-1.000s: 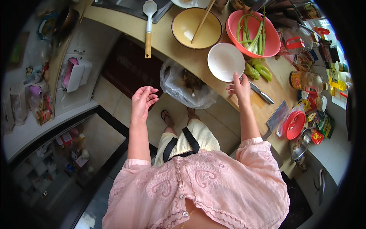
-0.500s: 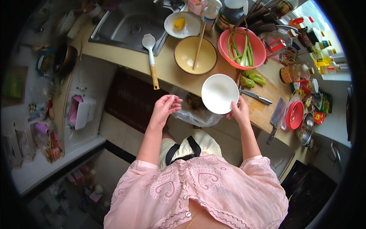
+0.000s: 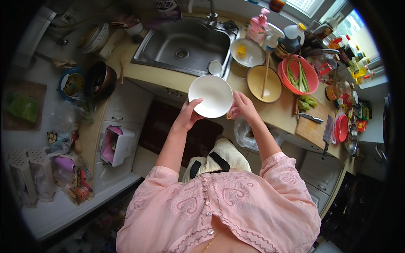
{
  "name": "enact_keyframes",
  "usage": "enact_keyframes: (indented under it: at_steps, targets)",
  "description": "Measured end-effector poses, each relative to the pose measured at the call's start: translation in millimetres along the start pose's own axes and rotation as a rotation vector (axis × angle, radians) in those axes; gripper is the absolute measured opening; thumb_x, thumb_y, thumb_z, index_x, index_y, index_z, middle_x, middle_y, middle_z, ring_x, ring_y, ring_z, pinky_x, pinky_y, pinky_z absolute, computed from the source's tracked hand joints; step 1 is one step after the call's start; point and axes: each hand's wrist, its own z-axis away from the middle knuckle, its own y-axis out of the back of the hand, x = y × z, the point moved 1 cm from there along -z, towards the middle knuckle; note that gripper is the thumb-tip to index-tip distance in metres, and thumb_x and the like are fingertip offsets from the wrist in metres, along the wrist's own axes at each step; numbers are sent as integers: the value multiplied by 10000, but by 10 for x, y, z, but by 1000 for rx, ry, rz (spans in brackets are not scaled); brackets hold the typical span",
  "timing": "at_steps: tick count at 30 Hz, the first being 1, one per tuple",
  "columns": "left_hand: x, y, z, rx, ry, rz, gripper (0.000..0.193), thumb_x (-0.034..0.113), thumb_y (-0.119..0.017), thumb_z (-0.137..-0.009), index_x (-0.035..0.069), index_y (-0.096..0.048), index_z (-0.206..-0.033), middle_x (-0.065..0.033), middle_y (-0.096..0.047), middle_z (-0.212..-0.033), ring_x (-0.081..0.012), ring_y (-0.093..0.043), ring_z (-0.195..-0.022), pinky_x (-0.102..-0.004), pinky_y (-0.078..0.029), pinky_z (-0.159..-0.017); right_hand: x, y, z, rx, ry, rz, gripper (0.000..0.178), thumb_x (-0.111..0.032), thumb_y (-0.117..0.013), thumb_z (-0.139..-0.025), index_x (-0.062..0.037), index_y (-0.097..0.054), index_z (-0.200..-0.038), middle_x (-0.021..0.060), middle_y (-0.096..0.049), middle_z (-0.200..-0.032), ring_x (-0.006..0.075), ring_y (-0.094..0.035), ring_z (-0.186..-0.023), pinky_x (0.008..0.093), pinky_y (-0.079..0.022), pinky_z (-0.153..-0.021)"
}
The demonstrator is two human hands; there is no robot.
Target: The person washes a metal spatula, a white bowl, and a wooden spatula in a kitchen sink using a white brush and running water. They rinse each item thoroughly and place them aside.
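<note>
My left hand (image 3: 188, 114) is closed on the left rim of a white bowl (image 3: 211, 95), its thumb over the edge; the bowl seems to hold nothing. My right hand (image 3: 243, 106) is at the bowl's right side, fingers bent around the tan handle end of a spatula (image 3: 215, 67). The spatula's white head rests at the sink's front right corner, and the bowl hides most of its handle. On the counter to the right stands a yellow bowl (image 3: 257, 84) with chopsticks leaning in it.
A steel sink (image 3: 168, 44) lies ahead. Beyond the yellow bowl are a white dish (image 3: 251, 52) with a yellow piece and a pink basin (image 3: 311, 78) of green onions. On the cutting board (image 3: 310, 128) lies a knife (image 3: 311, 117); a cleaver (image 3: 327, 135) overlaps its edge.
The view has shifted left. The white bowl has moved from my right hand into my left, over toward the sink. My right hand has moved to the spatula's handle end.
</note>
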Motion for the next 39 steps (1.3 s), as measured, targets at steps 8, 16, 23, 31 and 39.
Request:
enact_keyframes:
  at_steps: [8,16,23,31,39]
  targets:
    - [541,674,-468,102,-57,219,554,220,-554,-762,-24,-363,-1221,-171,-493,-1130,-307,-532,-1021,-454,-538,-780,767,-60,-1059,290,126,1204,380,-279,-609,-747,-3,-451,-956,206,-532,-961,368,-539,-900,449,-474,-725]
    - [1143,1025,-1233,141,-63,141,532,129,-526,-756,-21,-333,-1228,-189,-431,-1183,-331,-484,-1064,-486,-507,-822,-816,-270,-2246,412,474,1228,248,-187,-558,-764,-58,-415,-921,163,-584,-815,353,-596,-691,449,-482,-580]
    - [1389,968,-1860,121,-29,162,506,119,-532,-777,-70,-341,-1206,-200,-453,-1154,-345,-506,-1037,-482,-524,-806,-1731,-143,-3745,438,644,1563,109,-149,-469,-825,-114,-543,-897,125,-617,-767,293,-632,-721,405,-500,-590]
    - [1522,958,-2250,72,9,119,518,94,-514,-753,-61,-333,-1213,-195,-449,-1161,-336,-496,-1059,-494,-518,-815,-1676,-145,-4045,361,599,1672,106,-121,-476,-810,-84,-576,-814,111,-636,-736,281,-641,-682,384,-513,-532]
    - [1535,1056,-2520,-29,115,43,518,89,-511,-743,-58,-337,-1208,-182,-436,-1165,-324,-498,-1052,-500,-519,-812,-1438,-296,-3974,504,575,1630,64,-72,-495,-779,-70,-555,-801,95,-637,-683,271,-647,-659,363,-509,-521]
